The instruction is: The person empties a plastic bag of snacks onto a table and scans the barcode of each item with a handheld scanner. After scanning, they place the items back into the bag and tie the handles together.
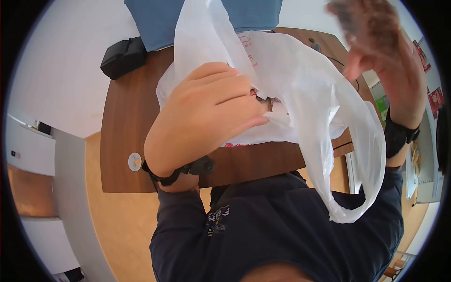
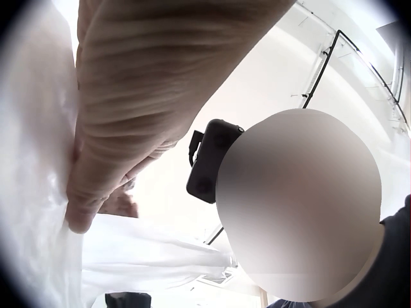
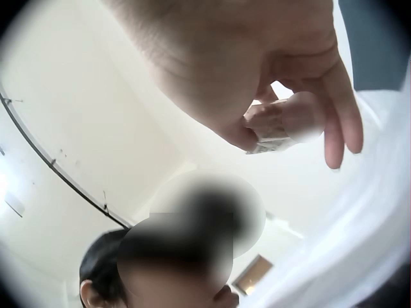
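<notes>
A white plastic bag (image 1: 310,80) with red print lies on the brown table, its mouth toward my body. My left hand (image 1: 206,103) lies over the mouth, its fingers curled at the bag's edge and largely hiding the opening. In the left wrist view a fingertip of this hand (image 2: 122,115) meets the white plastic. A small dark brown item (image 1: 268,102) shows just past the left fingers. Raised at the upper right, my right hand (image 1: 394,61) is blurred. In the right wrist view its thumb and fingers pinch a small flat packet (image 3: 270,122) with brownish print.
One long bag handle (image 1: 350,216) hangs over the table's near edge. A small round white cup (image 1: 135,162) stands at the left. A black case (image 1: 124,57) and a blue-grey panel (image 1: 253,14) sit at the back. Shelves (image 1: 423,155) with goods stand at the right.
</notes>
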{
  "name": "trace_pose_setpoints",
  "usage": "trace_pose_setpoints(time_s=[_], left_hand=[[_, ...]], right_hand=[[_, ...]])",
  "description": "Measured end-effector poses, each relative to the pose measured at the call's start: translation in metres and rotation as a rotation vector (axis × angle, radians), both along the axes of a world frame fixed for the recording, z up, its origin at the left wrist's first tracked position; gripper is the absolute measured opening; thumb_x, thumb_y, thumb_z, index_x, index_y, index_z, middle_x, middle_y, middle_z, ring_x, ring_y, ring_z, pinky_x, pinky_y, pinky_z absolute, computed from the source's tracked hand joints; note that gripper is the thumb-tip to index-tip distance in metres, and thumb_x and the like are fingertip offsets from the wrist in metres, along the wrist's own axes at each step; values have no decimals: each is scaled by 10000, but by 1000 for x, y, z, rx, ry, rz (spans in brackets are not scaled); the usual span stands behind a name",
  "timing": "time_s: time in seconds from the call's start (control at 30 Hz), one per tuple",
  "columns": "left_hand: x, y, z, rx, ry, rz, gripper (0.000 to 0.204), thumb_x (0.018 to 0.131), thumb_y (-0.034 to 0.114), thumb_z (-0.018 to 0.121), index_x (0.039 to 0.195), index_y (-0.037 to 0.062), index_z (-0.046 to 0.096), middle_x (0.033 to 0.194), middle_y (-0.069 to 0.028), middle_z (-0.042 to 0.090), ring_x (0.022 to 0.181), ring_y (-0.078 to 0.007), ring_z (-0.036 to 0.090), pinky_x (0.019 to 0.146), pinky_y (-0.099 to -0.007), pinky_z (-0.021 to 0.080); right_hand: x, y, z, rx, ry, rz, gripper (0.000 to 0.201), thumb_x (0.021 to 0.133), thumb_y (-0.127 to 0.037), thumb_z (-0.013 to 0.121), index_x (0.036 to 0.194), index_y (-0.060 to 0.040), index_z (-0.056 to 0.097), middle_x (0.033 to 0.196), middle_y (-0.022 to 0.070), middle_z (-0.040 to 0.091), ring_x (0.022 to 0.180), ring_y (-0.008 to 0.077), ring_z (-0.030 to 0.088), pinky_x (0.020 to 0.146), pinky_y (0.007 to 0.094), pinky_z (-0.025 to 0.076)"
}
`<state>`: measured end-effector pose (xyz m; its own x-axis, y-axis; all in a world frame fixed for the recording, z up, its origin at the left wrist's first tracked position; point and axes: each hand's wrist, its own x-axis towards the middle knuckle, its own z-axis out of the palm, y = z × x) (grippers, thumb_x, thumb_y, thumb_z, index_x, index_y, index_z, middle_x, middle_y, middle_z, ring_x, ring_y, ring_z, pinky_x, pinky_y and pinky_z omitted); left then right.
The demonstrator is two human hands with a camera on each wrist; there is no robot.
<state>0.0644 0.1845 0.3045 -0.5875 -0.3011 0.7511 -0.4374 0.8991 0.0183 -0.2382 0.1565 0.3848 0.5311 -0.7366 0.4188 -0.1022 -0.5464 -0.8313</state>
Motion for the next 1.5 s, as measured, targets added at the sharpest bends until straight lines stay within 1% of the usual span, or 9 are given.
trace_pose_setpoints(time_s=[0.27, 0.57, 0.63, 0.67, 0.87, 0.97, 1.1, 1.27, 1.5], left_hand=[[17, 24, 3, -52, 141, -102, 215, 583, 149, 804, 726, 39, 688, 608, -20, 523, 566, -170, 510, 698, -383, 510], [16, -4, 6, -418, 305, 189, 174, 596, 38, 806, 735, 67, 705, 689, -30, 534, 672, -234, 517, 783, -398, 476], [22, -32, -5, -458, 459, 459, 118, 700, 151, 788, 746, 129, 682, 807, 15, 576, 847, -208, 560, 968, -458, 372], [26, -50, -12, -457, 464, 469, 118, 700, 151, 788, 746, 129, 682, 807, 15, 576, 847, -208, 560, 968, -458, 372], [51, -156, -112, -107, 165, 896, 287, 896, 317, 648, 1096, 113, 674, 1229, -75, 615, 1178, -290, 531, 1044, -601, 235], [57, -159, -130, 557, 65, 811, 412, 910, 360, 608, 1224, 95, 624, 1251, -134, 614, 1212, -310, 525, 1065, -607, 207], [65, -138, -126, 708, 114, 471, 532, 906, 436, 584, 1270, 48, 594, 1308, -151, 594, 1266, -314, 503, 1101, -572, 200], [63, -137, -112, 675, 29, 748, 492, 939, 416, 545, 1314, 99, 569, 1406, -145, 511, 1306, -302, 464, 1117, -581, 169], [46, -102, -63, 357, 144, 571, 413, 939, 293, 598, 1295, 85, 570, 1369, -138, 524, 1220, -271, 525, 1020, -416, 363]], right_hand=[[81, -5, 16, -188, 1193, 184, 446, 883, -262, 644, 1242, -2, 600, 943, 171, 667, 846, 308, 635, 838, 376, 477], [110, -17, 7, -922, 674, 51, 445, 870, -96, 664, 1303, -67, 563, 1222, 130, 596, 1105, 302, 592, 905, 354, 475], [100, 4, 34, -585, 455, 62, 523, 963, -464, 492, 1244, -35, 589, 1282, 153, 580, 1148, 252, 576, 938, 405, 471], [54, -23, 19, -704, 732, -302, 413, 942, -273, 621, 1289, -52, 580, 1315, 150, 563, 1201, 294, 563, 960, 347, 453], [39, 21, 16, -1239, 679, -184, 789, 884, -728, 445, 1242, -45, 617, 1403, 291, 466, 1301, 406, 476, 1067, 492, 360], [47, 27, -14, -1209, 762, -87, 728, 853, -711, 502, 1220, -97, 639, 1456, 310, 392, 1344, 459, 408, 1111, 565, 263], [60, 0, -61, -1112, 788, -175, 573, 864, -591, 575, 1236, -160, 633, 1492, 154, 415, 1391, 378, 356, 1120, 585, 221], [60, -71, -133, -858, 838, -149, 406, 895, -380, 632, 1218, -135, 617, 1525, 85, 382, 1413, 318, 324, 1124, 605, 222], [59, -97, -172, -723, 980, -112, 352, 919, -327, 608, 1157, -69, 627, 1488, 95, 422, 1405, 287, 332, 1099, 588, 292]])
